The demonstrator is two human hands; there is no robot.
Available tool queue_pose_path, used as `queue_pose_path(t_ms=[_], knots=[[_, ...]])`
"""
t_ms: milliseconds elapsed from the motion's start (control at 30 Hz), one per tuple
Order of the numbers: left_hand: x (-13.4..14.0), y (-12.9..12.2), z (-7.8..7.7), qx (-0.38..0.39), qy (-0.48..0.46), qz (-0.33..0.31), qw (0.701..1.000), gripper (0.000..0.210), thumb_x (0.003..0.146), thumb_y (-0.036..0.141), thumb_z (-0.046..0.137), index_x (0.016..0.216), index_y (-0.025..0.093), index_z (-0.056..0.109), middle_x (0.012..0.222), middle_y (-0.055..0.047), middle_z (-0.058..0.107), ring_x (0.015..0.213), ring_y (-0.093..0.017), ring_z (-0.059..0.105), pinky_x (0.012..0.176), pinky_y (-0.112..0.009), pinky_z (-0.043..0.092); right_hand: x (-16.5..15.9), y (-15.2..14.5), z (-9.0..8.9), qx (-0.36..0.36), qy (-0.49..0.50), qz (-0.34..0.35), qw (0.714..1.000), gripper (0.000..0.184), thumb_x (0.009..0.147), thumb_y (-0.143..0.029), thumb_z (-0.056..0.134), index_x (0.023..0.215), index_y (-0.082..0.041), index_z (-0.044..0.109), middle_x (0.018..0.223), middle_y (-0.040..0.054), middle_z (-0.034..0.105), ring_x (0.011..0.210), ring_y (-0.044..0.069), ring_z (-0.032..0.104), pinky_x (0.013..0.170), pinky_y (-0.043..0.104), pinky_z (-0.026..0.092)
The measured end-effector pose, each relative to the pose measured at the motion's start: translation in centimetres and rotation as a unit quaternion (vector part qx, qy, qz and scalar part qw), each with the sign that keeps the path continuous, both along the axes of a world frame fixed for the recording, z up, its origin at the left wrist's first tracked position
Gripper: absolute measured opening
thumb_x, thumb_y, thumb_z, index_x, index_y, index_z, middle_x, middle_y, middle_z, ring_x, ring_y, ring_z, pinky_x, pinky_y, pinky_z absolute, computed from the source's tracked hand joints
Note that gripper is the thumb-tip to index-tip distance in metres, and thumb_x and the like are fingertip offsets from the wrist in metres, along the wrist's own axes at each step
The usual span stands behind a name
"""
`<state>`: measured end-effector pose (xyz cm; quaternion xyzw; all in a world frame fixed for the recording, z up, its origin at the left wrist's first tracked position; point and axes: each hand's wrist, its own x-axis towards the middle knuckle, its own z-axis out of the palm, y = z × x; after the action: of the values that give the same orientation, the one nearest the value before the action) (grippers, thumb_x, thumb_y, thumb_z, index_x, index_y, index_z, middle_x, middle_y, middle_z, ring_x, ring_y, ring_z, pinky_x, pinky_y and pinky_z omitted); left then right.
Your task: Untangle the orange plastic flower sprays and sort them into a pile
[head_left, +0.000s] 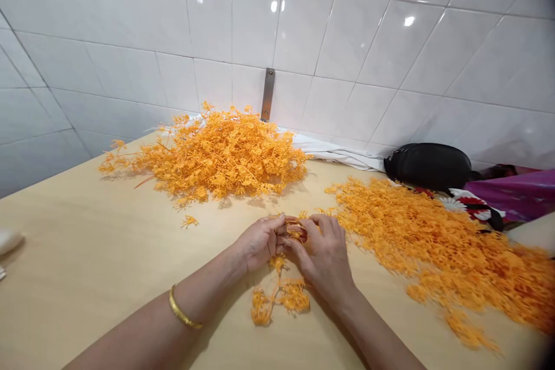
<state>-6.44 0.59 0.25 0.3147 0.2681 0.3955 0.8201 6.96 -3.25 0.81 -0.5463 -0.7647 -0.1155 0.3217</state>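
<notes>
Both hands met at the centre of the pale wooden table (87,266): left hand (260,240) and right hand (323,251) pinched together on a small orange plastic flower sprig (281,289), which dangled just below their fingertips.

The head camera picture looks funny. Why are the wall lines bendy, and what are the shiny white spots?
In the head view, the wide lens bends the tiled wall lines, and the corners go dark. The white spots are lamp glare on the glossy tiles. The orange pile on the right smears toward the edge. The left hand and right hand look sharp, casting soft shadows on the table.
</notes>
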Motion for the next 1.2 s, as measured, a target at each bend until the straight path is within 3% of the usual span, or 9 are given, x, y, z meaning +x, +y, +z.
queue_pose_path(t_ms=[167,333,500,633,733,833,933,1000,1200], knots=[[0.3,-0.1,-0.2,-0.029,-0.008,0.034,0.999,0.015,0.075,0.022,0.052,0.084,0.012,0.057,0.070,-0.007,0.063,0.056,-0.012,0.057,0.056,-0.024,0.045,-0.4,-0.1,-0.1,0.055,-0.095,0.004,0.994,0.017,0.077,-0.017,0.045,0.088,-0.018,0.058,0.083,0.0093,0.051,0.084,0.023,0.041,0.075,0.039,0.031],[0.6,-0.1,-0.6,-0.015,0.004,0.064,0.998,0.012,0.066,0.015,0.061,0.077,0.012,0.056,0.063,-0.004,0.060,0.055,-0.012,0.057,0.057,-0.026,0.046,-0.6,0.0,-0.6,0.036,-0.077,0.021,0.996,0.017,0.075,-0.009,0.042,0.082,-0.018,0.056,0.078,0.0069,0.051,0.079,0.021,0.041,0.073,0.036,0.031],[1.6,-0.5,-0.7,0.018,0.021,0.131,0.991,0.011,0.061,0.013,0.064,0.065,0.012,0.054,0.051,0.001,0.054,0.044,-0.007,0.050,0.042,-0.017,0.039,-1.0,-0.2,-0.7,0.000,-0.041,0.048,0.998,0.011,0.074,-0.010,0.040,0.070,-0.017,0.048,0.073,0.0055,0.050,0.074,0.019,0.040,0.071,0.035,0.030],[1.8,0.1,-0.3,-0.013,0.045,0.170,0.984,0.006,0.070,0.011,0.054,0.065,0.012,0.051,0.052,-0.001,0.056,0.044,-0.008,0.052,0.045,-0.018,0.041,-1.8,-1.4,0.5,-0.040,0.026,0.152,0.987,0.011,0.074,-0.013,0.040,0.065,-0.018,0.042,0.069,0.0031,0.048,0.069,0.017,0.041,0.067,0.033,0.032],[1.3,0.8,-0.1,-0.039,0.058,0.166,0.984,0.009,0.076,0.013,0.046,0.068,0.012,0.049,0.057,-0.005,0.059,0.049,-0.011,0.057,0.052,-0.023,0.046,-1.6,-2.0,1.6,-0.070,0.133,0.215,0.965,0.009,0.076,-0.017,0.040,0.067,-0.018,0.043,0.070,0.0027,0.050,0.070,0.016,0.045,0.065,0.030,0.035],[0.7,0.9,-0.2,-0.018,0.066,0.117,0.991,0.005,0.075,0.013,0.048,0.070,0.011,0.051,0.057,-0.004,0.058,0.049,-0.011,0.057,0.052,-0.024,0.046,0.1,-1.2,2.1,-0.104,0.310,0.111,0.938,0.005,0.078,-0.024,0.044,0.078,-0.019,0.047,0.072,0.0021,0.053,0.068,0.015,0.050,0.062,0.027,0.039],[0.5,0.5,-0.4,0.001,0.065,0.099,0.993,0.003,0.072,0.012,0.051,0.069,0.011,0.051,0.055,-0.003,0.055,0.050,-0.011,0.055,0.053,-0.024,0.045,2.4,0.1,1.8,-0.134,0.417,0.031,0.898,0.023,0.079,-0.030,0.045,0.100,-0.021,0.046,0.068,-0.0007,0.052,0.064,0.014,0.051,0.060,0.026,0.041],[0.6,0.3,-0.5,0.010,0.065,0.098,0.993,0.004,0.070,0.013,0.054,0.068,0.011,0.052,0.055,-0.003,0.055,0.049,-0.010,0.053,0.052,-0.024,0.044,3.2,0.7,1.5,-0.147,0.420,0.018,0.895,0.028,0.079,-0.033,0.044,0.104,-0.021,0.048,0.069,-0.0002,0.052,0.064,0.013,0.051,0.060,0.026,0.041],[1.0,-0.2,-0.8,0.083,0.126,0.070,0.986,0.017,0.064,0.026,0.063,0.071,0.011,0.057,0.051,-0.003,0.055,0.045,-0.010,0.050,0.048,-0.022,0.037,2.4,0.8,0.9,-0.151,0.326,0.032,0.933,0.032,0.072,-0.040,0.055,0.094,-0.017,0.056,0.091,0.0062,0.058,0.078,0.017,0.052,0.068,0.027,0.039]])
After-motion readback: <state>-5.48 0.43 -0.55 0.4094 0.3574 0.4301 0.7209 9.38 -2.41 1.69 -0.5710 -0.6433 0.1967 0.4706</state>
